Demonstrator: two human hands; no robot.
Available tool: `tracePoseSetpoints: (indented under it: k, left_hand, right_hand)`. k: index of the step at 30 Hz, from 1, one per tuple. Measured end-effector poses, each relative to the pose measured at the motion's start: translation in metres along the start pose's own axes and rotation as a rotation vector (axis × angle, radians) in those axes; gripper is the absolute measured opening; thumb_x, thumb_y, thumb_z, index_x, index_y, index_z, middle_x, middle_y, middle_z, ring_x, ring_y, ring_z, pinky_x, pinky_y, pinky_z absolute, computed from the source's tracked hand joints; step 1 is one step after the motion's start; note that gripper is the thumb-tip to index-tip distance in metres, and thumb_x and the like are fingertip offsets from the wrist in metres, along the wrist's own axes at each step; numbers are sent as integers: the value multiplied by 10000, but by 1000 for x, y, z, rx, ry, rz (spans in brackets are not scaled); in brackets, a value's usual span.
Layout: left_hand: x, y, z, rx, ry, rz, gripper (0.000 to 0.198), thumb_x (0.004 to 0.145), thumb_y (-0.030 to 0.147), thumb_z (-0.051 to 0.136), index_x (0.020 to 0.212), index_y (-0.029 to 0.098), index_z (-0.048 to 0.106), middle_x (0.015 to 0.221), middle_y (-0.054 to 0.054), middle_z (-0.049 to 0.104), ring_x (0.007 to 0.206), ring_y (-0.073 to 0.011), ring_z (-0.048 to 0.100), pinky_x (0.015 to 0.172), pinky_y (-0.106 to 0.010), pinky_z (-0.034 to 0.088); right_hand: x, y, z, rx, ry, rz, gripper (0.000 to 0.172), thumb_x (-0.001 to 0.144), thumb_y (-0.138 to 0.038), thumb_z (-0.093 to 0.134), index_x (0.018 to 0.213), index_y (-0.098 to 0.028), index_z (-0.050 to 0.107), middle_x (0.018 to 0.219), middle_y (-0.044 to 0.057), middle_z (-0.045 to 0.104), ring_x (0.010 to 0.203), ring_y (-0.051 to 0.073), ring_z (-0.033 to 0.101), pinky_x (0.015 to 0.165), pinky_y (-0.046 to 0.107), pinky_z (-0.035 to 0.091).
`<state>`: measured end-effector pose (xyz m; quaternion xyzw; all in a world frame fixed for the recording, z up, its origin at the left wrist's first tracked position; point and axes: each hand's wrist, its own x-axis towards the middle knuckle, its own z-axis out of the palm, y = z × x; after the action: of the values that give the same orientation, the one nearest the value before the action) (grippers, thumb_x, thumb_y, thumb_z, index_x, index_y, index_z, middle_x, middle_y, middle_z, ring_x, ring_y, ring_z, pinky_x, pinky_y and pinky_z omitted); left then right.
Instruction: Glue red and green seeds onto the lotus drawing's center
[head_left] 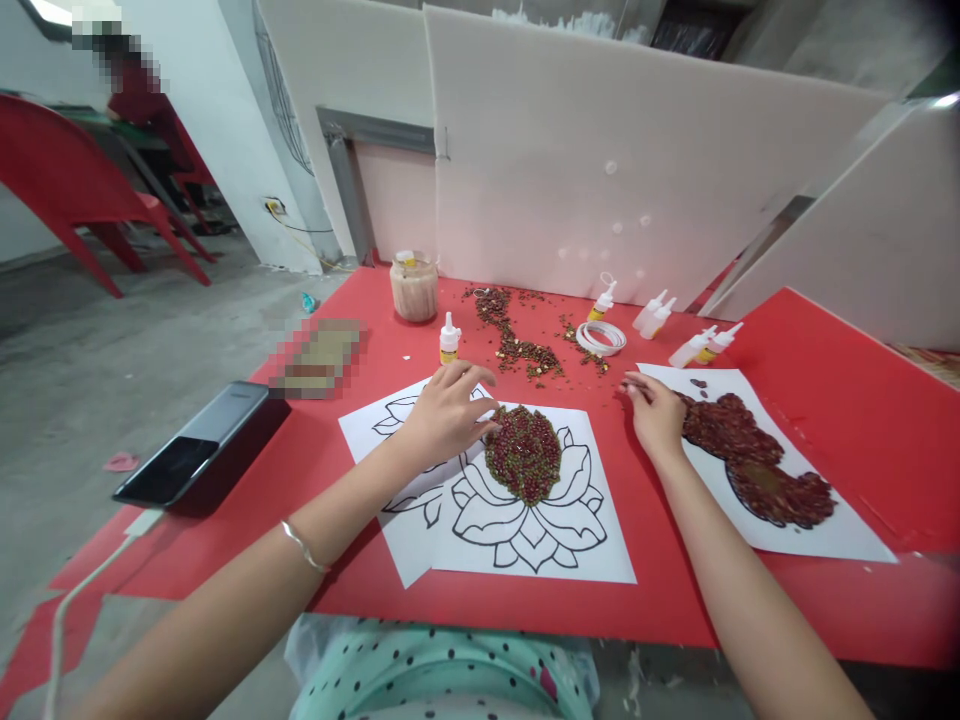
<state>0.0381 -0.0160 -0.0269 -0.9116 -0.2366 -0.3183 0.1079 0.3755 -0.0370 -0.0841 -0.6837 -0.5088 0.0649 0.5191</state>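
On red table [825,400] | left hand [446,410] spread on seed-filled lotus drawing [525,480] | right hand [656,412] curled, empty

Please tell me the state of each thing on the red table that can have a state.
lotus drawing: centre filled with seeds, petals bare
right sheet: shape fully covered with seeds
glue bottle: upright, capped
jar: upright
loose seeds: scattered
phone: screen dark
left hand: on drawing
right hand: fingertips on table
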Motion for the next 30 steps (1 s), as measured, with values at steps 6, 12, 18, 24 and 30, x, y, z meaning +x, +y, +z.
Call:
tracePoseSetpoints:
  k: [6,12,18,24,30]
  left_hand:
    - [2,5,-2,69,15,77,92,842,249,595,817,205,671,1024,-60,618,946,-218,471,769,-340,420]
    - [2,8,-2,74,4,83,92,840,247,587,824,208,669,1026,-56,616,956,-213,468,787,-336,420]
    - [2,8,-2,45,-36,65,112,848,256,569,849,204,668,1031,-69,613,946,-217,476,785,-349,430]
    - [2,9,-1,21,-66,48,114,852,258,568,885,206,664,1033,-73,606,950,-219,480,801,-355,428]
    - [2,10,-1,38,-56,56,139,868,276,547,878,200,664,1026,-77,605,951,-222,482,784,-352,429]
  right_hand:
    - [0,-4,0,45,-25,27,311,718,-231,508,972,-133,658,972,142,709,853,227,703,873,414,519]
    - [-3,-13,0,80,7,71,300,711,-306,577,953,-154,668,856,100,718,808,220,695,851,407,527]
    - [-2,-14,-2,120,21,84,294,717,-368,590,906,-155,664,761,62,677,618,164,609,715,368,524]
    - [-2,-18,-2,190,-27,99,324,711,-342,583,989,-181,620,865,35,641,543,98,527,591,291,472]
    - [-2,-26,1,431,-49,171,273,611,-254,622,873,-195,575,757,-7,620,534,96,544,559,271,467]
